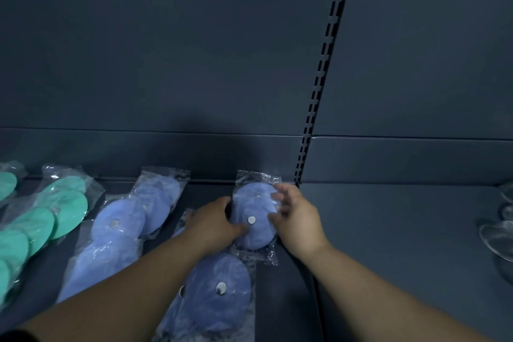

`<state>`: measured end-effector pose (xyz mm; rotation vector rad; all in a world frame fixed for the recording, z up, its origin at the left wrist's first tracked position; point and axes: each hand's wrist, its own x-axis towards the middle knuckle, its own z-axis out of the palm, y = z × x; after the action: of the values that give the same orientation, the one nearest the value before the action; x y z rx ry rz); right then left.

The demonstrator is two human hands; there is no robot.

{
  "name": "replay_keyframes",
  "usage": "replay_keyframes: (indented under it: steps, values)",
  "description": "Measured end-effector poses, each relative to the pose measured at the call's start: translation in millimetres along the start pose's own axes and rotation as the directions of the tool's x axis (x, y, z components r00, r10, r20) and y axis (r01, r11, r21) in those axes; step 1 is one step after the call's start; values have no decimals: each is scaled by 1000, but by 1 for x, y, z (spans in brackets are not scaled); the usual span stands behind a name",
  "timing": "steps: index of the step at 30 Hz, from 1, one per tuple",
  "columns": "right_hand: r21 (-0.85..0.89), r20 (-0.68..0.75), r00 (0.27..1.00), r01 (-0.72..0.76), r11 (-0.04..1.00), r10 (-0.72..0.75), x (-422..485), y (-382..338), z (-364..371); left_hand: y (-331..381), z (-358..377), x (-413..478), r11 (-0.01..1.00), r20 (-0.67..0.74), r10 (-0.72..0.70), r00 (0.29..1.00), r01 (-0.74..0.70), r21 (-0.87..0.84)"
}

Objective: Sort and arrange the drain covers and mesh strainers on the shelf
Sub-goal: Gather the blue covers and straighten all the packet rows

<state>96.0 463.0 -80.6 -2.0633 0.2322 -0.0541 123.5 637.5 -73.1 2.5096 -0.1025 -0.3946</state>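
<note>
Far to the left of the fingers, green covers point(55, 211) lie overlapping in clear bags, in a slanted row. Nearer, just left of the left hand point(213, 223), blue covers point(119, 228) lie the same way; one shows a small white button at its middle.

The left hand's fingers curl round the left edge of the held cover point(254, 211), and its thumb lies across the face, close to the white button. This cover is a round, flat, blue disc in a crinkled clear bag. It sits on the shelf point(388, 230) between the two hands, its far end near the back wall.

The right hand point(294, 216) is at the cover's right edge. Its fingers are blurred and bent over the upper right rim, with the thumb lower on the same side. I cannot tell whether they grip.

Below the fingers, under the left forearm, lies a lower cover point(219, 289), also blue and bagged. Well to the right of the fingers, at the picture's edge, are clear-wrapped strainers point(499, 233).
</note>
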Motion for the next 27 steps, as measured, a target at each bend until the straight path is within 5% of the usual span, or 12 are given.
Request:
replay_keyframes:
  steps: [7,18,22,27]
  values:
    - [-207,21,1000,-13,978,17,-6,3,7,-6,9,2,954,-5,17,1000,-15,299]
    - [-184,-49,997,52,981,-62,-1,4,3,-5,-1,-11,973,-59,34,998,-19,229]
    - [-140,-154,977,129,982,-150,-24,-1,7,-29,-13,-34,997,-133,56,990,-47,68]
    - [-140,0,986,165,976,-167,-69,-10,35,-54,-17,-56,1000,-132,20,991,-20,3]
